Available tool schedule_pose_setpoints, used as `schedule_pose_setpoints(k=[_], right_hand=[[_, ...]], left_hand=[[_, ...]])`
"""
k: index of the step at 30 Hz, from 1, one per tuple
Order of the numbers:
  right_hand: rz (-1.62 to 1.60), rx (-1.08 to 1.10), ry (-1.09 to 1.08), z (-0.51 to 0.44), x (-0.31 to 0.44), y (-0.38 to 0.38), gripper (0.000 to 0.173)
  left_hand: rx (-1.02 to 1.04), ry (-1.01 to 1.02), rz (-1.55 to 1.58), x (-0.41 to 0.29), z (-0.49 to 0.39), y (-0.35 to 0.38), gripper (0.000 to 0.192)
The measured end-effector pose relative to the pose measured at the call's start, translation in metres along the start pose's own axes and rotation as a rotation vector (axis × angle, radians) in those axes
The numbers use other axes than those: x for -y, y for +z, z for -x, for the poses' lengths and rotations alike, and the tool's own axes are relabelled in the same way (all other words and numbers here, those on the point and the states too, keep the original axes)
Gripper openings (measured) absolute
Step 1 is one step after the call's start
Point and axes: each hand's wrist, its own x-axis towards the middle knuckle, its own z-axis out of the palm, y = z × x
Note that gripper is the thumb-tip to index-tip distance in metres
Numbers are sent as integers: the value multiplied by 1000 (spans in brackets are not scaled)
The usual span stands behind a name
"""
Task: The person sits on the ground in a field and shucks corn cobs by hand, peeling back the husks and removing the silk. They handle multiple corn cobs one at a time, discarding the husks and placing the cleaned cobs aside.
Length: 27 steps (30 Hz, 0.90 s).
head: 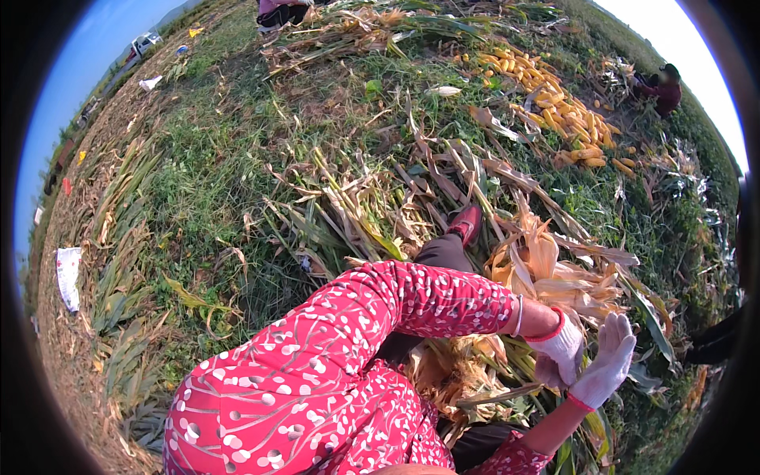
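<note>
White knitted work gloves with red cuffs cover both hands. My left hand (558, 356) has its fingers curled downward beside the lower edge of the right glove; whether it pinches the glove is hidden. Nothing is held in my right hand (607, 359), which is raised with its fingers stretched out. Dry corn husks (549, 261) lie just past the hands. Below the left forearm is a heap of husks and corn silk (460, 374), close against my legs. A red shoe (466, 224) rests among cut corn stalks (350, 208).
Husked yellow corn cobs (552, 104) form a long pile on the grass. One person (662, 92) crouches beyond it; another person (282, 12) is at the top. More stalks (356, 35) lie nearby. A white sack (68, 278) lies left, and a vehicle (142, 44) stands far off.
</note>
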Motion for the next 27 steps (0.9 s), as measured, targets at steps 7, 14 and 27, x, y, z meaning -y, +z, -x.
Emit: schedule_pose_setpoints(k=[7,14,27], right_hand=[[-448,-125,67,-10,0,-20,74],[-803,-15,42,-10,-10,-29,77],[-778,19,59,-6,-4,-13,81]], left_hand=[[90,-209,-1102,8,1,-14,25],[-600,-63,-1030,3,29,-52,32],[-843,369,-799,-15,21,-26,23]])
